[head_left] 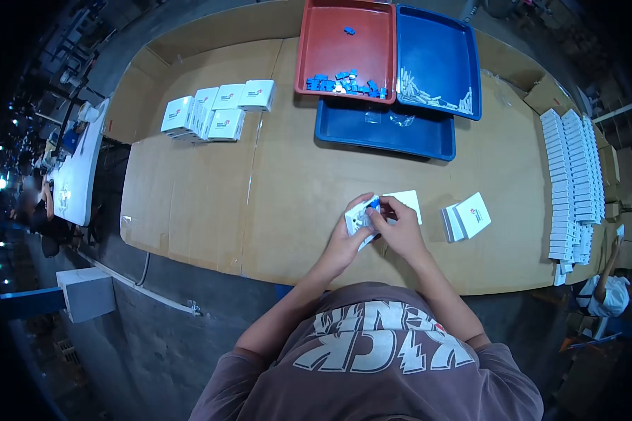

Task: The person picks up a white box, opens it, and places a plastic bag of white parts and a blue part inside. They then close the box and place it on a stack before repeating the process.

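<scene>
My left hand [344, 242] is closed around a white plastic casing [358, 216], held tilted above the cardboard-covered table. At its upper edge a small blue part [374, 203] shows. My right hand [398, 226] presses thumb and fingers together on that blue part, against the casing. Whether the part is seated in the casing is hidden by my fingers. A white square panel [407, 203] lies on the table just behind my right hand. To its right leans a short row of white printed boxes or covers [467, 217].
A red tray [347, 49] holds several blue parts and a few white ones. One blue tray [439, 42] holds thin white sticks; another blue tray [386, 133] sits in front. White boxes [225, 125] stand at left, long white stacks [572, 175] at right. Other people are at both sides.
</scene>
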`<state>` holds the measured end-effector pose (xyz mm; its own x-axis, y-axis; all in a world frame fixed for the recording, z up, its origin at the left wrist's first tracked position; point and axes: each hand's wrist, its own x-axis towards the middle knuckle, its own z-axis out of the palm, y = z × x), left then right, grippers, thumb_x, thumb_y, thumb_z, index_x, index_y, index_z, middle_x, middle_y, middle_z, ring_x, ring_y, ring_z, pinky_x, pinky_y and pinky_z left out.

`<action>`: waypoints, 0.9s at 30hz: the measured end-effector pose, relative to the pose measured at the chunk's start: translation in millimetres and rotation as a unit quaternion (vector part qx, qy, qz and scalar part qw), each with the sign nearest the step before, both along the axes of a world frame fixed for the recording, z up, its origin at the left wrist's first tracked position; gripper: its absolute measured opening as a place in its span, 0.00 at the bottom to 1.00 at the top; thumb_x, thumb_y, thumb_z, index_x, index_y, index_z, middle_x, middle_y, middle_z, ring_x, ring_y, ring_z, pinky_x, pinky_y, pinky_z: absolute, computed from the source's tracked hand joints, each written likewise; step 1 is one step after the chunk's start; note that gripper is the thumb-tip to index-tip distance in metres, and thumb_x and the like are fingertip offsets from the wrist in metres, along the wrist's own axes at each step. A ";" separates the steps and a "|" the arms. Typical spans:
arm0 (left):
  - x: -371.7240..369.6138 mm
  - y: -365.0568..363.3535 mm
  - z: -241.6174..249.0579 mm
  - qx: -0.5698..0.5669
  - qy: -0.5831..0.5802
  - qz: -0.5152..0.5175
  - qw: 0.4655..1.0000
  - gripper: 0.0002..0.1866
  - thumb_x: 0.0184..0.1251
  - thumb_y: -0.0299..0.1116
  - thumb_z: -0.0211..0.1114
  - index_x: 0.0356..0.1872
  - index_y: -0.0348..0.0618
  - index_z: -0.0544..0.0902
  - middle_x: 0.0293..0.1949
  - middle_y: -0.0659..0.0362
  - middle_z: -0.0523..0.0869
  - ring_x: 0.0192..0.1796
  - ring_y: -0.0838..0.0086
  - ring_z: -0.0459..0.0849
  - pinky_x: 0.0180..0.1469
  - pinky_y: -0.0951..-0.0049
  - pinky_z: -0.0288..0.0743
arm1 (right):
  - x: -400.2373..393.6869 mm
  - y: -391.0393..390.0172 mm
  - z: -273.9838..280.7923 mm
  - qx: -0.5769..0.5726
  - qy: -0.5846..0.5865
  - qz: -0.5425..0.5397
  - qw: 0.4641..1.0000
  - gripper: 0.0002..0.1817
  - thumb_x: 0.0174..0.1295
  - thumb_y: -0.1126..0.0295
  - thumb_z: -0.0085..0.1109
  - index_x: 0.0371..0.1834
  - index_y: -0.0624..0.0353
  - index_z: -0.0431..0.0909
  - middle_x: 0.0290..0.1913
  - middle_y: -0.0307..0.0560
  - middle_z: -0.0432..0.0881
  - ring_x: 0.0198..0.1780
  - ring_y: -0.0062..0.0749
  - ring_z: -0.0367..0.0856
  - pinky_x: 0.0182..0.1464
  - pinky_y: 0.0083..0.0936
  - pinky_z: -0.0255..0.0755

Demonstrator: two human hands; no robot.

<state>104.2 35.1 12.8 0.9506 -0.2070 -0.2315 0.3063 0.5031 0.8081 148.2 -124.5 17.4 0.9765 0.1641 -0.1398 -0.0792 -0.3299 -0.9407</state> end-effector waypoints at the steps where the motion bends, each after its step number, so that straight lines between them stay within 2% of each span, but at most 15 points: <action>1: -0.1 0.9 -3.4 0.017 -0.014 -0.005 1.000 0.34 0.75 0.16 0.56 0.80 0.47 0.68 0.65 0.55 0.81 0.67 0.71 0.82 0.69 0.69 0.79 | 0.8 2.7 6.4 0.000 0.004 0.001 1.000 0.19 0.66 0.66 0.74 0.53 0.71 0.86 0.37 0.53 0.92 0.40 0.30 0.91 0.46 0.28 0.83; 3: 0.9 0.5 1.7 0.043 -0.020 -0.006 0.999 0.31 0.73 0.15 0.55 0.76 0.46 0.71 0.63 0.56 0.80 0.66 0.72 0.81 0.69 0.71 0.78 | 3.2 3.9 7.5 -0.010 -0.009 0.012 1.000 0.17 0.67 0.68 0.73 0.52 0.71 0.86 0.38 0.53 0.92 0.39 0.29 0.90 0.45 0.27 0.83; 6: 4.2 1.9 -13.7 0.023 -0.037 0.012 0.999 0.32 0.73 0.16 0.55 0.77 0.47 0.69 0.61 0.57 0.81 0.64 0.73 0.82 0.68 0.72 0.77 | 2.9 9.0 5.7 0.003 -0.038 0.012 0.999 0.14 0.70 0.71 0.70 0.53 0.71 0.86 0.38 0.51 0.92 0.38 0.27 0.90 0.43 0.27 0.82; 9: 1.1 -12.5 -14.9 0.071 -0.087 0.090 0.990 0.32 0.73 0.16 0.52 0.77 0.50 0.68 0.59 0.57 0.82 0.62 0.72 0.84 0.65 0.67 0.81 | -3.2 18.3 5.7 0.048 -0.036 -0.020 0.998 0.13 0.72 0.74 0.67 0.54 0.70 0.85 0.38 0.47 0.92 0.37 0.23 0.89 0.42 0.26 0.82; 10: 2.8 -10.3 -14.8 0.037 -0.034 0.129 0.990 0.32 0.73 0.16 0.51 0.77 0.51 0.67 0.59 0.57 0.82 0.61 0.71 0.84 0.64 0.64 0.83 | -3.6 20.5 5.9 0.067 -0.029 -0.033 0.997 0.12 0.73 0.75 0.66 0.55 0.70 0.85 0.38 0.45 0.92 0.37 0.22 0.88 0.42 0.25 0.82; 11: 4.3 -6.4 -14.7 0.002 0.020 0.167 0.986 0.33 0.73 0.16 0.51 0.77 0.52 0.67 0.59 0.56 0.82 0.60 0.71 0.85 0.62 0.62 0.85 | -0.8 22.7 -9.6 0.195 -0.013 -0.084 0.977 0.12 0.74 0.74 0.67 0.56 0.70 0.84 0.37 0.42 0.91 0.35 0.18 0.87 0.40 0.23 0.82; 12: 5.0 -1.8 -14.9 -0.033 0.073 0.205 0.975 0.33 0.73 0.16 0.50 0.77 0.53 0.66 0.59 0.56 0.82 0.59 0.70 0.85 0.60 0.59 0.87 | 3.4 20.4 -8.0 0.167 -0.030 -0.086 0.982 0.13 0.74 0.74 0.67 0.56 0.70 0.84 0.36 0.42 0.90 0.35 0.18 0.86 0.39 0.22 0.81; 14: 11.5 18.0 -20.4 -0.021 0.062 0.219 0.974 0.33 0.72 0.17 0.50 0.77 0.55 0.66 0.58 0.55 0.82 0.58 0.68 0.86 0.56 0.53 0.91 | 28.6 7.6 -1.1 0.111 -0.072 -0.087 0.987 0.13 0.73 0.73 0.69 0.55 0.70 0.84 0.34 0.42 0.89 0.33 0.18 0.86 0.37 0.22 0.81; 15: 8.0 24.3 -15.1 -0.029 0.074 0.209 0.975 0.33 0.71 0.18 0.51 0.77 0.55 0.66 0.58 0.55 0.82 0.58 0.67 0.86 0.56 0.54 0.91 | 42.5 -2.7 11.3 0.031 -0.003 -0.025 0.999 0.16 0.71 0.72 0.73 0.56 0.70 0.84 0.34 0.42 0.89 0.32 0.19 0.85 0.34 0.22 0.80; 18: -0.8 23.5 -12.6 -0.044 0.082 0.166 0.982 0.33 0.71 0.20 0.52 0.78 0.53 0.65 0.61 0.52 0.82 0.61 0.65 0.86 0.58 0.55 0.90 | 106.7 -17.8 21.8 -0.048 0.113 0.127 0.984 0.21 0.67 0.71 0.77 0.59 0.71 0.84 0.33 0.43 0.89 0.30 0.20 0.84 0.32 0.23 0.78; 20: -2.5 18.1 -16.8 -0.035 0.071 0.138 0.987 0.33 0.72 0.22 0.51 0.80 0.51 0.64 0.62 0.51 0.82 0.63 0.63 0.86 0.62 0.55 0.87 | 135.5 -2.0 52.7 0.098 0.034 0.046 0.994 0.21 0.64 0.71 0.79 0.55 0.72 0.85 0.33 0.44 0.89 0.29 0.20 0.83 0.30 0.22 0.76; 22: -2.0 14.8 -16.8 -0.054 0.046 0.147 0.987 0.32 0.76 0.25 0.50 0.81 0.50 0.62 0.63 0.49 0.81 0.65 0.60 0.85 0.68 0.56 0.83 | 146.4 12.1 78.1 0.049 -0.018 -0.008 0.999 0.16 0.65 0.71 0.77 0.51 0.69 0.86 0.33 0.41 0.88 0.32 0.18 0.83 0.32 0.22 0.76; 24: -0.6 16.1 -16.8 -0.059 0.015 0.156 0.986 0.31 0.81 0.30 0.50 0.83 0.49 0.61 0.65 0.49 0.80 0.67 0.59 0.83 0.72 0.57 0.78 | 145.8 18.3 79.3 0.003 -0.070 0.016 0.997 0.12 0.66 0.71 0.76 0.49 0.66 0.88 0.33 0.39 0.87 0.33 0.18 0.83 0.34 0.21 0.76; 26: 0.8 19.8 -17.9 -0.051 -0.021 0.164 0.985 0.29 0.87 0.37 0.50 0.84 0.49 0.59 0.67 0.49 0.78 0.70 0.60 0.80 0.77 0.60 0.72 | 123.0 21.2 53.5 -0.043 -0.121 0.114 0.985 0.11 0.66 0.70 0.75 0.47 0.64 0.88 0.35 0.40 0.87 0.34 0.18 0.82 0.36 0.22 0.75; 27: 1.1 20.5 -18.4 0.005 -0.040 0.168 0.985 0.29 0.89 0.37 0.49 0.85 0.47 0.57 0.68 0.50 0.76 0.70 0.62 0.78 0.76 0.61 0.71 | 102.2 21.6 38.4 -0.025 -0.071 0.176 0.982 0.11 0.67 0.70 0.74 0.48 0.62 0.88 0.35 0.39 0.87 0.34 0.19 0.81 0.37 0.22 0.74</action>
<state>105.2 55.6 -5.6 0.9803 0.1247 -0.1531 0.0586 0.5568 0.8286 250.4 -102.9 55.9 0.8711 0.4906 -0.0228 0.1788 -0.3601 -0.9156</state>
